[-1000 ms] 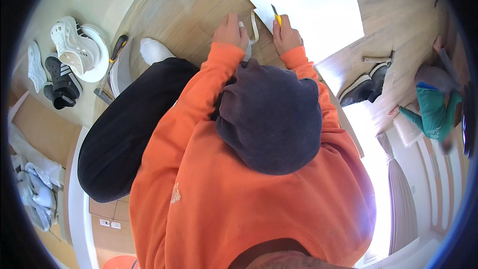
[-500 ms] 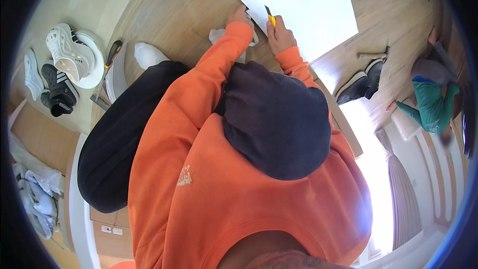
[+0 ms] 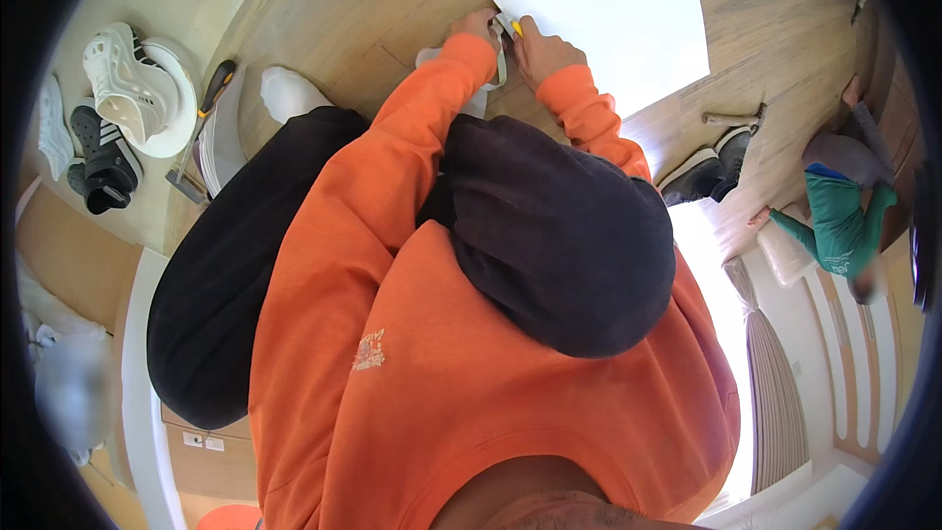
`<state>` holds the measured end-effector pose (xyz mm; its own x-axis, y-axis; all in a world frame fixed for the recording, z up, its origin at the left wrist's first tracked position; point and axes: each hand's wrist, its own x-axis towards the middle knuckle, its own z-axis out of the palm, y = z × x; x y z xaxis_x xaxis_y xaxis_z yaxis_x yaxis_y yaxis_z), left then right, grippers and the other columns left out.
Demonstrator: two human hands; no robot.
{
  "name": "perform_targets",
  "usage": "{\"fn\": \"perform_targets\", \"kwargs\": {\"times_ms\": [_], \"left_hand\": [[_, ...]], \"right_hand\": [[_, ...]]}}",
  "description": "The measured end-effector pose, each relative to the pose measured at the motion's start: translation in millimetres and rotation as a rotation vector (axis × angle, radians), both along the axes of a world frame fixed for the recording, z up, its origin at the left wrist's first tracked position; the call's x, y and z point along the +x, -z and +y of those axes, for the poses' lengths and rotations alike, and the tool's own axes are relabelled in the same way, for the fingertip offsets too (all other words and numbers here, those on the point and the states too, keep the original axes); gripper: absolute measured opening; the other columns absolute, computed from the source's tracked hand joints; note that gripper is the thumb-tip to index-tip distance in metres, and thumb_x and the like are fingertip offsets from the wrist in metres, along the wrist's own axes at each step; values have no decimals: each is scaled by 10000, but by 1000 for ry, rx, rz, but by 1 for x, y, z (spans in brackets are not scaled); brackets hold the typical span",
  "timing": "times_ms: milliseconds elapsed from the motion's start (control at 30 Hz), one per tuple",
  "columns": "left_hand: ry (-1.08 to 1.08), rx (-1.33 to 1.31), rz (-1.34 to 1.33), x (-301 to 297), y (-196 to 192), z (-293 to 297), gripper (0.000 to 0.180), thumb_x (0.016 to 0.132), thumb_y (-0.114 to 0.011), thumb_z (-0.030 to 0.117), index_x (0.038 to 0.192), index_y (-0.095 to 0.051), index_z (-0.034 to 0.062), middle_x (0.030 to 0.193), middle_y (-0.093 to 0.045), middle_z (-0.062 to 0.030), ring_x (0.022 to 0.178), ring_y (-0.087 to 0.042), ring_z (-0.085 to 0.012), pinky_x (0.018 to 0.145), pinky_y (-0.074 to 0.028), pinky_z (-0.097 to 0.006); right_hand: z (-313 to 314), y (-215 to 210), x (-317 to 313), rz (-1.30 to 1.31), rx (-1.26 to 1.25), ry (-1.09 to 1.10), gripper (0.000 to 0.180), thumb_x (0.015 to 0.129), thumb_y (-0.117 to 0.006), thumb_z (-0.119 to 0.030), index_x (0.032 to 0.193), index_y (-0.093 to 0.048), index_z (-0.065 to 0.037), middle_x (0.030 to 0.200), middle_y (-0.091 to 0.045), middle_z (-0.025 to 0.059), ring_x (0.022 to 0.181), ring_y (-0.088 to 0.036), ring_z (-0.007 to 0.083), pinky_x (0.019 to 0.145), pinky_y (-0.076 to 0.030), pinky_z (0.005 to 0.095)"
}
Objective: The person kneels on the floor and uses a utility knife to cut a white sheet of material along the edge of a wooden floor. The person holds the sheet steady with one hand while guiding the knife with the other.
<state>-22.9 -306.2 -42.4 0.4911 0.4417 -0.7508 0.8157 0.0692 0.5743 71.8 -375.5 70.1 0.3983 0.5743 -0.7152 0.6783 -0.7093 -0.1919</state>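
A large white panel (image 3: 599,5) lies on the wood-look floor in front of me, and both my hands are at its near left edge. My left hand (image 3: 476,26) is closed at that edge, with a thin pale strip (image 3: 501,64) curling down beside its fingers. My right hand (image 3: 548,51) is wrapped round a yellow utility knife (image 3: 517,28). The knife's front end is close to my left fingers and the strip; the exact contact of its blade is too small to make out.
On the left lie a hammer with a black and orange handle (image 3: 218,86), white clogs (image 3: 126,88) and black clogs (image 3: 106,162). Black shoes (image 3: 702,175) and a wooden-handled hammer (image 3: 731,119) lie to the right. A person in green (image 3: 834,221) works at far right.
My right hand has moved left, bringing the knife from above the panel to its edge beside my left hand. The knife is now mostly covered by my hand.
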Motion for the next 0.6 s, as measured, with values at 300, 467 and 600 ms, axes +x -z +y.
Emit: {"fn": "perform_targets", "kwargs": {"times_ms": [300,467,600], "left_hand": [[-3,-99,99,-3,14,-2,290,814,-519,158,1084,-622,142,994,-631,-164,909,-600,-345,784,-481,-404],[12,-87,120,1,3,0,305,806,-529,185,1096,-621,157,1022,-625,-156,929,-597,-338,799,-478,-394],[13,-76,152,2,-6,2,301,810,-527,189,1092,-624,151,1024,-627,-154,949,-591,-342,821,-473,-393]], "right_hand": [[4,4,-2,0,-47,9,220,926,-373,-307,967,-408,-94,710,-625,198,656,-608,408,567,-458,499],[5,5,0,35,-107,40,220,926,-364,-301,978,-408,-92,744,-631,210,695,-612,419,597,-464,502],[3,10,-2,39,-101,45,219,927,-355,-298,984,-404,-92,763,-633,216,714,-615,420,617,-466,508]]}}
